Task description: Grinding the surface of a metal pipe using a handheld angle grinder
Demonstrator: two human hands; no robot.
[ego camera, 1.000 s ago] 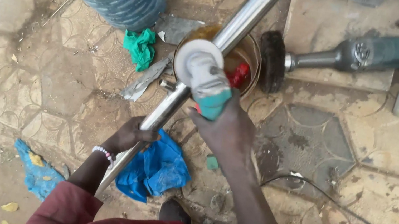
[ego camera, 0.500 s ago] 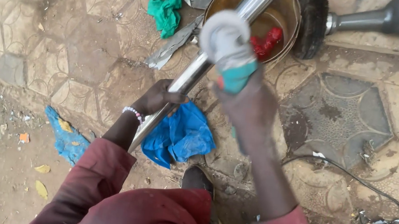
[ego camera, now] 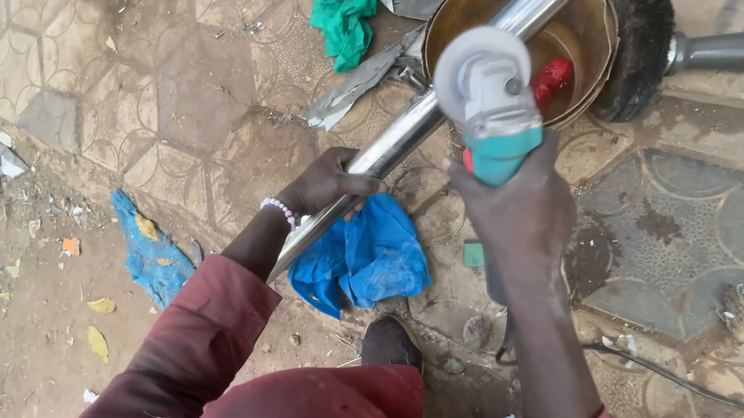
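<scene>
My left hand (ego camera: 328, 184) grips a shiny steel pipe (ego camera: 427, 113) near its lower end; the pipe slants up to the right, across a rusty metal bowl (ego camera: 600, 26). My right hand (ego camera: 516, 212) holds a teal and grey angle grinder (ego camera: 493, 104), its round white disc resting on or just above the pipe beside the bowl. A red object (ego camera: 554, 79) lies inside the bowl. Both sleeves are dark red.
A blue plastic bag (ego camera: 369, 258) lies under the pipe. A green cloth (ego camera: 347, 24) and a metal scrap (ego camera: 350, 96) are on the patterned paving. A wire-wheel power tool (ego camera: 716, 50) lies top right. A black cable (ego camera: 692, 389) runs right. Debris litters the left.
The view has shifted upward and left, so the hands, pipe and grinder sit lower right in frame. The grinder stays on the pipe, my left hand keeps its grip.
</scene>
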